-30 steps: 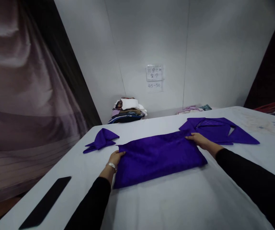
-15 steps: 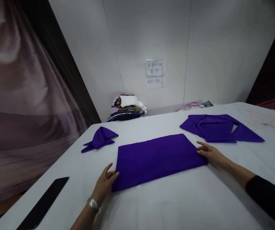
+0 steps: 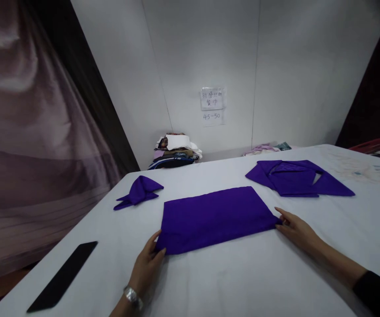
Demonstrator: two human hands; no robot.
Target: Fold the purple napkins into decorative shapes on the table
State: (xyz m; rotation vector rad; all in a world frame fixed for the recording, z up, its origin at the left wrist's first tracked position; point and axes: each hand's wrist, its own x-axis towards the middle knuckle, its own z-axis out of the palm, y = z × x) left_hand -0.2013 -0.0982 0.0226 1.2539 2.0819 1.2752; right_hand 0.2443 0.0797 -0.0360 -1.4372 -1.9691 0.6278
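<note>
A purple napkin point(image 3: 216, 220), folded into a flat rectangle, lies in front of me. My left hand point(image 3: 150, 255) grips its near left corner between thumb and fingers. At the near right corner, my right hand point(image 3: 292, 226) pinches the cloth, which is drawn to a point there. The near edge is slightly raised and creased. Beyond to the left sits a small purple napkin folded into a pointed shape point(image 3: 139, 191). Further back on the right lies a larger purple cloth point(image 3: 296, 178) with folded, pointed ends and a gap in it.
All of this rests on a white-covered table point(image 3: 229, 281). A black flat strip point(image 3: 64, 275) lies at the left edge. Behind the table stands a pile of folded clothes point(image 3: 176, 152), near a wall bearing a paper sign point(image 3: 213, 105). A pinkish curtain point(image 3: 38, 132) hangs on the left.
Both hands have closed on the napkin's near corners; the right has moved toward me from the right edge. The near edge has shifted slightly away from me and lifted.
</note>
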